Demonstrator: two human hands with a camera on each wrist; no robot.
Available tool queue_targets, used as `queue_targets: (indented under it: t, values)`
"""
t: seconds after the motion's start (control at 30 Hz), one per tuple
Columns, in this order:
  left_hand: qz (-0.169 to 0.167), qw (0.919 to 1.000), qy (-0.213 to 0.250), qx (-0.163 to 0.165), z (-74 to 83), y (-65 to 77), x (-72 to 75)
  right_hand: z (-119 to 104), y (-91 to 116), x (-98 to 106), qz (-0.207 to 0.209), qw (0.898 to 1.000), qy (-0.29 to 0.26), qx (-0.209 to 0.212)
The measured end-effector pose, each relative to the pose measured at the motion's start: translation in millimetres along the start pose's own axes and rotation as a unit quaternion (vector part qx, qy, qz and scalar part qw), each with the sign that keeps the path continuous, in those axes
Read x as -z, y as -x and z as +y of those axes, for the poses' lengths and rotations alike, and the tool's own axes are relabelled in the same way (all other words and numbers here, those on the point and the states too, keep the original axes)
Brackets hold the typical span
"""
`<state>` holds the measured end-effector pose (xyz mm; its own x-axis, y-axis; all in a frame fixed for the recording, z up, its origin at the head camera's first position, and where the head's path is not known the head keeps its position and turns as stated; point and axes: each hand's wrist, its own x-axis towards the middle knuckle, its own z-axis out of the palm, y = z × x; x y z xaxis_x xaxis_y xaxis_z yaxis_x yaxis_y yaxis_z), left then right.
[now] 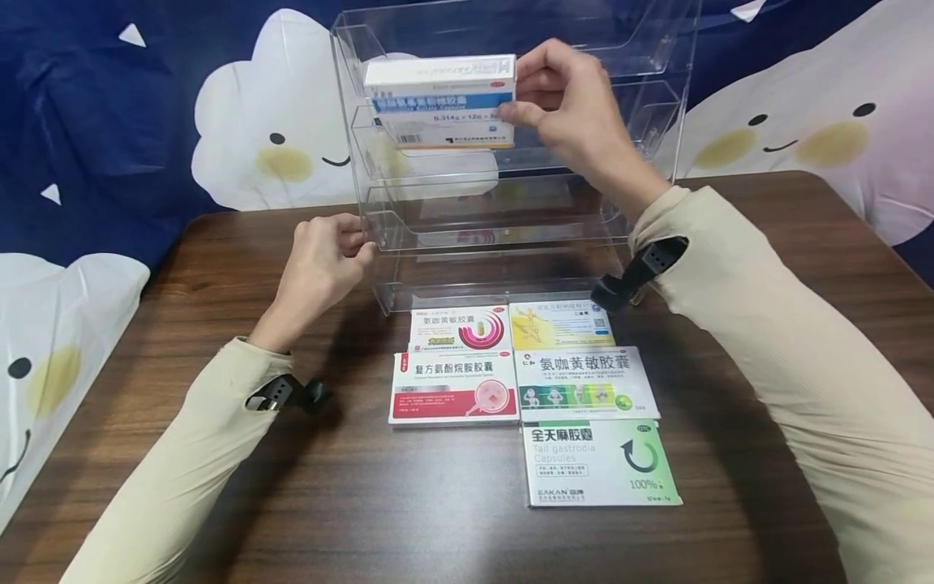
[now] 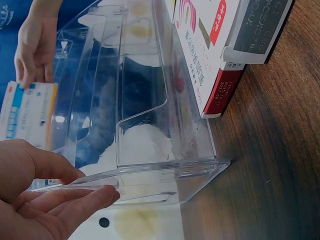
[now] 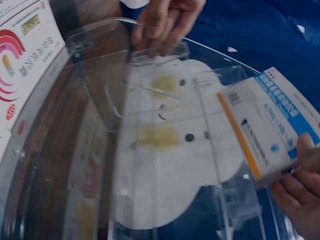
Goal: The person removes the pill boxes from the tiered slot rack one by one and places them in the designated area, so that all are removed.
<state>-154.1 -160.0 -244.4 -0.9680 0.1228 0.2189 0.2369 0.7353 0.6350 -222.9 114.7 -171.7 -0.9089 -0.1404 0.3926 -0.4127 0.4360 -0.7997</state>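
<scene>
In my right hand (image 1: 580,109) is a white medicine box (image 1: 441,122) with a blue band and a thin orange edge. The thumb lies on its front and the fingers go behind its right end. The box is up at the upper tiers of a clear plastic tiered rack (image 1: 511,235), overlapping them in the head view. My left hand (image 1: 321,259) grips the rack's left side panel low down; in the left wrist view the thumb (image 2: 55,162) and fingers close on its edge.
Several medicine boxes lie flat before the rack: a pink-ringed box (image 1: 445,328), a yellow one (image 1: 558,324), a red-and-white one (image 1: 452,389), a white-and-green one (image 1: 584,383) and a green-arrow one (image 1: 601,464). Beneath is a dark wooden table (image 1: 409,519); a blue cloud-print cloth (image 1: 168,97) hangs behind.
</scene>
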Motion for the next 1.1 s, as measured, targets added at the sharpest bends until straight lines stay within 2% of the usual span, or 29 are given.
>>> queue_targets:
  t: [0.17, 0.37, 0.6, 0.87, 1.03, 1.1]
  values:
    - [0.006, 1.0, -0.008, 0.001, -0.1, 0.3, 1.6, 0, 0, 14, 0.001, 0.999, -0.041, 0.009]
    - [0.008, 0.9999, -0.006, 0.004, -1.3, 1.7, 1.3, 3, 6, 25, 0.002, 0.999, -0.047, 0.023]
    - [0.013, 0.9999, -0.001, 0.007, -1.8, 2.8, -2.3, 10, 15, 33, 0.054, 0.995, -0.046, 0.065]
    - [0.008, 0.9999, -0.002, 0.007, 0.2, 2.8, -1.2, 13, 23, 40, 0.097, 0.989, -0.078, 0.082]
    - [0.011, 0.9998, -0.009, 0.012, 0.9, 4.3, 0.8, 16, 26, 41, 0.1, 0.979, -0.16, 0.079]
    - [0.012, 0.9998, -0.008, 0.01, 1.0, 4.5, 1.1, 17, 28, 41, 0.096, 0.97, -0.21, 0.075]
